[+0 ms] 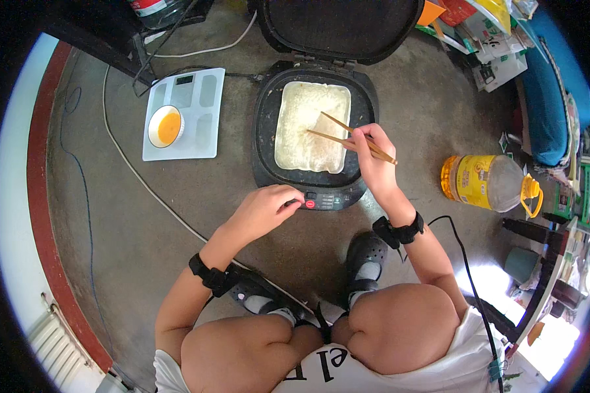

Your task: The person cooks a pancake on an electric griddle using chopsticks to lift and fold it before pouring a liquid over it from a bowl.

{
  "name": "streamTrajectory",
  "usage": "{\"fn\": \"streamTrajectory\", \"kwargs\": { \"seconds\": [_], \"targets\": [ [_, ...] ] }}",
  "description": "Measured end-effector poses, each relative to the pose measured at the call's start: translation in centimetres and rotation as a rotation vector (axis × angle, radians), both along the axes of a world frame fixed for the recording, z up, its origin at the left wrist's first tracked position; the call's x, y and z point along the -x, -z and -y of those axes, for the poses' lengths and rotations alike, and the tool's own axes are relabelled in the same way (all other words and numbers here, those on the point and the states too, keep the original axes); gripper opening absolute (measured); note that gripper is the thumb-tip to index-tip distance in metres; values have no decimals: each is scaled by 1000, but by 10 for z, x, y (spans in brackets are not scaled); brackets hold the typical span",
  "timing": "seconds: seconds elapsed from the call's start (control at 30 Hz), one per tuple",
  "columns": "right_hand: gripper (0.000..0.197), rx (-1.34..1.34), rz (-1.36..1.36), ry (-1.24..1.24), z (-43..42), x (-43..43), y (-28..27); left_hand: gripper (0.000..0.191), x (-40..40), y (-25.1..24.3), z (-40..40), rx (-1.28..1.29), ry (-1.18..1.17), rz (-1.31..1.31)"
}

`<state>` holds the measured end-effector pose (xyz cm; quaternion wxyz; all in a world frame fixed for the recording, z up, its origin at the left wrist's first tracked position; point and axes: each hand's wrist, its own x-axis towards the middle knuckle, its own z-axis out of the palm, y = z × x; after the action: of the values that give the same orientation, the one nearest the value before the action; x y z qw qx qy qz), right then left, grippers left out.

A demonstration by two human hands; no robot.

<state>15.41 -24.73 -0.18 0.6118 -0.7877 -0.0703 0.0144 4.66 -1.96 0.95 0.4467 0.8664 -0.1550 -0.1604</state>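
My right hand (pixel 375 152) holds a pair of wooden chopsticks (pixel 334 139), their tips spread over a pale square flatbread (pixel 309 105). It lies on the black lower plate of an electric griddle (pixel 264 132); whether the tips touch it I cannot tell. Beside the front rim, close to the control panel (pixel 327 201), my left hand (pixel 268 209) is curled with its thumb near its fingers, and nothing shows in its grasp. The griddle's lid (pixel 339 27) stands raised at the back.
On the left, a bowl of beaten egg (pixel 169 127) rests on a flat white scale (pixel 206 130). An oil bottle (pixel 491 182) lies on its side to the right. Cables (pixel 128 159) cross the floor at left. Packages (pixel 496 44) fill the far right.
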Motion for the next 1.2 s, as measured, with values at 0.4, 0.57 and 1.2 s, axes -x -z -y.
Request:
{"fn": "streamTrajectory", "kwargs": {
  "seconds": [0.4, 0.57, 1.2],
  "targets": [
    [27, 80, 96, 127, 9, -7, -14, 13, 2, 3, -4, -2, -4, 3],
    [28, 171, 116, 158, 29, -7, -9, 12, 1, 4, -3, -1, -4, 23],
    [29, -136, -125, 83, 21, -2, -9, 11, 1, 2, -1, 4, -6, 4]
  ]
}}
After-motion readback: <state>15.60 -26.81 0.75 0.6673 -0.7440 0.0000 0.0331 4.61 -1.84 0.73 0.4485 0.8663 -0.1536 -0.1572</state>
